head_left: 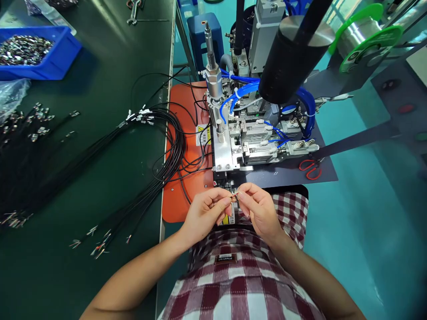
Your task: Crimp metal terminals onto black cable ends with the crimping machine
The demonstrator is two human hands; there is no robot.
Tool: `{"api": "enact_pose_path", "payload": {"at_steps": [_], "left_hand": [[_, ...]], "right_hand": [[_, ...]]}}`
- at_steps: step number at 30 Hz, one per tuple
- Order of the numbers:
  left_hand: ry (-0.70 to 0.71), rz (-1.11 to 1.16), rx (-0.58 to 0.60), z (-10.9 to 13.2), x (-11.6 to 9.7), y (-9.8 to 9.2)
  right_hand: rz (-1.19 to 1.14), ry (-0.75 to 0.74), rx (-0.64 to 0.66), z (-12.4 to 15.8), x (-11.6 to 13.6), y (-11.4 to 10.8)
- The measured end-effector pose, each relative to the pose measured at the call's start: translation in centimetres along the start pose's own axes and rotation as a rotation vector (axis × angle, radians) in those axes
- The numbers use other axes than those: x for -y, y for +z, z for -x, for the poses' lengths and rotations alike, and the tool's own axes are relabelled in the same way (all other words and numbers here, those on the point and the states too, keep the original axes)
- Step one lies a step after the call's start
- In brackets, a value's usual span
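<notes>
In front of my body, my left hand [208, 211] pinches the end of a thin black cable, most of it hidden by the fingers. Thin coloured wires [235, 194] stick out between my two hands. My right hand [260, 211] closes thumb and finger on the tips of these wires. Both hands are just in front of the metal machine [223, 151]. To their left, a looped bundle of black cables [178, 146] lies across the orange-red plate [178, 209] and the dark table, with stripped wire ends [102, 246] at the near side.
A blue bin [63, 58] of small metal parts stands on the dark green table [110, 58], with a wrench [133, 12] farther back. Red-handled scissors [311, 169] lie right of the machine. A green spool [363, 35] and a black cylinder [292, 62] rise behind.
</notes>
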State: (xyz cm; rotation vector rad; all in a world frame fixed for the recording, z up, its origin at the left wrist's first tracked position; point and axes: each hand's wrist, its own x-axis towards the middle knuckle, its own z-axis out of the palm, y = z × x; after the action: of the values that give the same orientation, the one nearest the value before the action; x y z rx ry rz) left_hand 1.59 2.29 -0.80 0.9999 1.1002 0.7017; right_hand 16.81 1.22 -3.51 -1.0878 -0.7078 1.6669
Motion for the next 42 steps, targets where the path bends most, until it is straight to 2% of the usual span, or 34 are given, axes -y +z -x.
{"api": "enact_pose_path", "payload": {"at_steps": [11,18,20,24,32,35,38,42], "left_hand": [[0.026,0.043,0.014,-0.1,0.4,-0.2],[-0.028,0.033,0.067,-0.3,0.6,-0.4],[-0.031,0.032,0.058,-0.3,0.5,-0.3],[-0.028,0.032,0.034,-0.4,0.5,-0.3],[-0.013,0.034,0.001,-0.4,0.8,-0.3],[-0.005,0.030,-0.006,-0.4,0.7,-0.3],[-0.003,0.036,-0.018,-0.4,0.5,-0.2],[-0.006,0.038,-0.029,-0.5,0.6,-0.2]], "right_hand": [[0.011,-0.033,0.039,0.0,-0.5,-0.2],[0.148,-0.123,0.000,-0.2,-0.6,-0.1],[0.218,-0.173,-0.039,0.0,-0.6,-0.4],[0.446,-0.376,-0.160,0.8,-0.6,-0.9],[0.762,-0.684,-0.096,1.5,-0.7,-0.9],[0.950,-0.786,-0.094,1.5,-0.9,-1.2],[1.075,-0.824,-0.104,1.4,-1.1,-1.4],[0.984,-0.758,-0.119,1.2,-1.0,-1.3]]}}
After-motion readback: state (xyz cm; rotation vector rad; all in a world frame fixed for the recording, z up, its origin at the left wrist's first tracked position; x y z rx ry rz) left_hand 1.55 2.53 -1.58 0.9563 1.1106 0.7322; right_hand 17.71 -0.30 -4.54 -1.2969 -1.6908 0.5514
